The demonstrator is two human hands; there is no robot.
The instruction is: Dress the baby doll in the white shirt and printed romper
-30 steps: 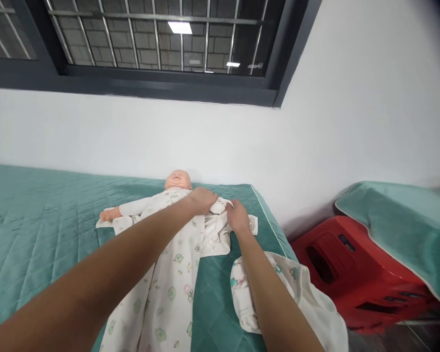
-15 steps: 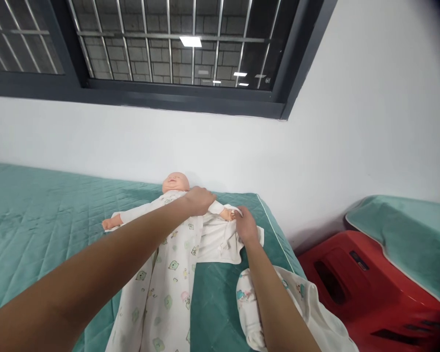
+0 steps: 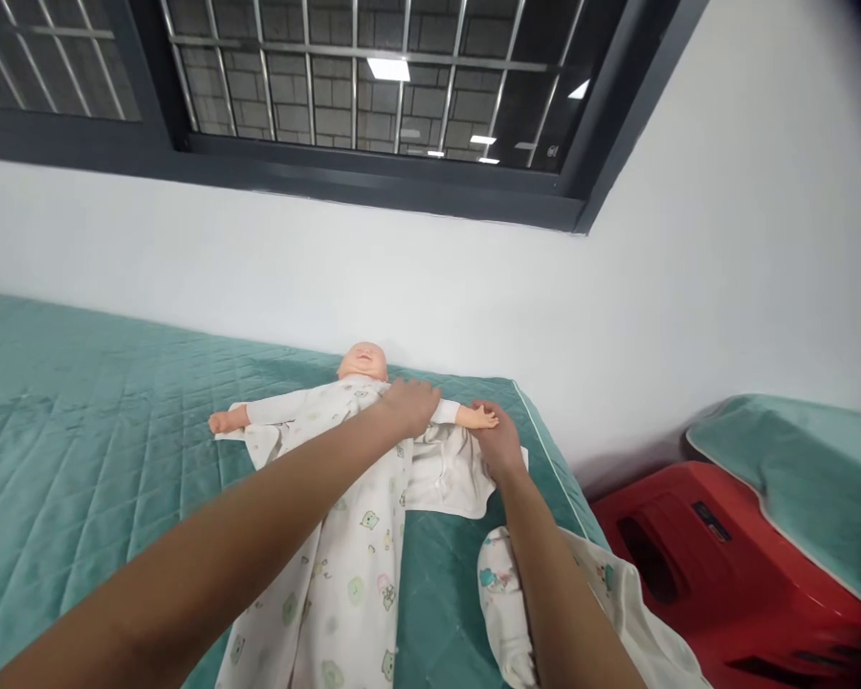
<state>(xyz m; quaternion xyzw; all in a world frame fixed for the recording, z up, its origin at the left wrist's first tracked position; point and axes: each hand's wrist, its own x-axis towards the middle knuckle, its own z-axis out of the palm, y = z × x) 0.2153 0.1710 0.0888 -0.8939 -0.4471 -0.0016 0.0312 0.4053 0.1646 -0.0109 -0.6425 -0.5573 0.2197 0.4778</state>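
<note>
A baby doll (image 3: 363, 362) lies on its back on the bed, its head by the wall and both arms stretched out. It wears a white garment (image 3: 363, 536) with green and pink prints, spread long toward me. My left hand (image 3: 412, 407) is closed around the white sleeve at the doll's upper arm, its fingertips partly hidden. My right hand (image 3: 500, 442) is closed at the doll's hand (image 3: 479, 417), fingers behind and below it. White cloth of the garment (image 3: 449, 474) lies flat beneath that arm. The doll's other hand (image 3: 228, 420) rests on the bed, bare past its cuff.
A folded white printed cloth (image 3: 502, 593) lies near my right forearm. The green quilted bedspread (image 3: 115, 459) runs along the white wall, below a barred window (image 3: 373, 105). Right of the bed stands a red plastic stool (image 3: 689, 555), partly under a green cloth (image 3: 804, 478).
The doll's forearm and hand now show farther out past the sleeve cuff, stretched to the right. My right hand has shifted from the sleeve edge to the doll's hand. The view has shifted slightly.
</note>
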